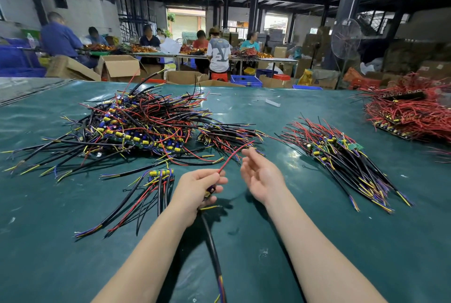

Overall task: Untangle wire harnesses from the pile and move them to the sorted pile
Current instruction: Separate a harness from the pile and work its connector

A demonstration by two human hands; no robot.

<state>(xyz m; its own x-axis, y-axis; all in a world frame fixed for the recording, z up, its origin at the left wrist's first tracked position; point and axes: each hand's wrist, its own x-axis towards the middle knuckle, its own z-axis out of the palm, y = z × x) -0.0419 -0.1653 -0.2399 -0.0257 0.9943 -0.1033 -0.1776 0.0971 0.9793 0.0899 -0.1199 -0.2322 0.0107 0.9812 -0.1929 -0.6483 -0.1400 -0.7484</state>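
- The harness point(211, 249) was in the near middle of the scene. Its black cable ran toward the person and its red wire point(235, 156) stood up and away to the right.
- The left hand point(195, 190) was clamped around the harness at its component end. The right hand point(261, 175) was spread and held nothing, with its fingertips just beside the tip of the red wire.
- The hands were apart, so only one grip carried the harness. If that grip loosened, I think the harness could fall back on the table point(317, 241).
- The red wire pointed toward the near edge of the pile point(146, 124). It could perhaps catch on a stray wire there, and a fast pull would then drag other harnesses along.
- A loose bunch point(156, 185) lay just left of the left hand, and the hanging cable could sweep into it.
- The sorted pile point(341, 156) lay at the right with its wires mostly parallel. A careless drop across it would probably spoil this order.
- A red heap point(410, 112) lay far right, behind the sorted pile. A throw that went too far could mix the two.
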